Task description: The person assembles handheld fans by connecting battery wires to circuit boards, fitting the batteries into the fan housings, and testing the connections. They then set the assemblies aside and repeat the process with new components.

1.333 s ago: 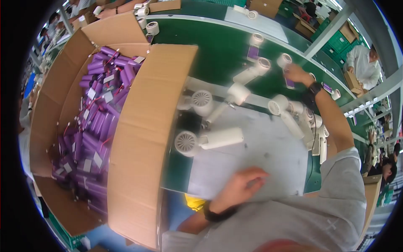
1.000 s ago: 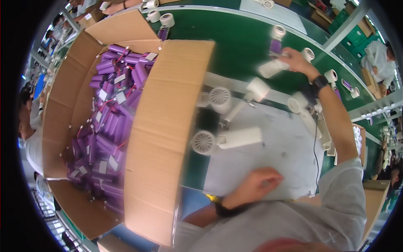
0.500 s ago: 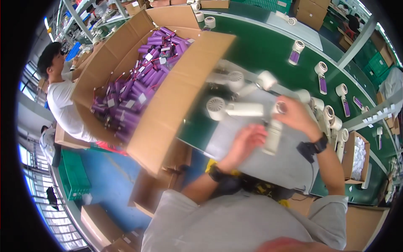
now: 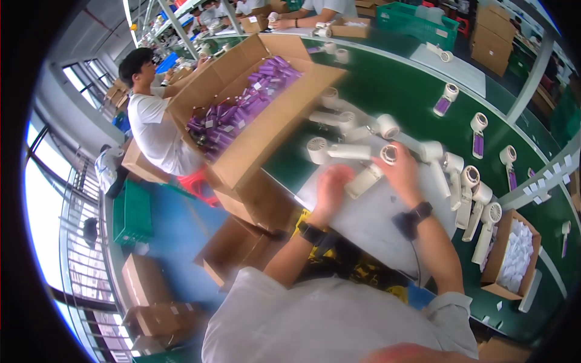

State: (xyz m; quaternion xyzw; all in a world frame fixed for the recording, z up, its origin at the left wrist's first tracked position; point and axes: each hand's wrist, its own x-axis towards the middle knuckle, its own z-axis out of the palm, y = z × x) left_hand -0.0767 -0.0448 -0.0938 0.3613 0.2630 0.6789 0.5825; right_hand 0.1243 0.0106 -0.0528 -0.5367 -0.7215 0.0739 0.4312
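Note:
My right hand (image 4: 400, 171) grips a white hair dryer (image 4: 370, 174) by its round head, and the handle points down-left over a grey mat (image 4: 369, 218). My left hand (image 4: 331, 186) rests with curled fingers at the end of that handle, touching it. The picture is blurred by motion. More white hair dryers (image 4: 339, 150) lie just beyond my hands on the green bench (image 4: 399, 85). Both wrists wear dark bands.
A big open cardboard box (image 4: 266, 133) full of purple packs (image 4: 242, 106) stands at my left. White dryers (image 4: 475, 202) are lined up at the right, beside a small carton of white pieces (image 4: 514, 254). A person in a white shirt (image 4: 154, 133) sits beyond the box. Cartons lie on the blue floor.
My right hand came back from the far right with a white dryer to the mat in front of me. My left hand rose off the mat to meet its handle. My head swung left.

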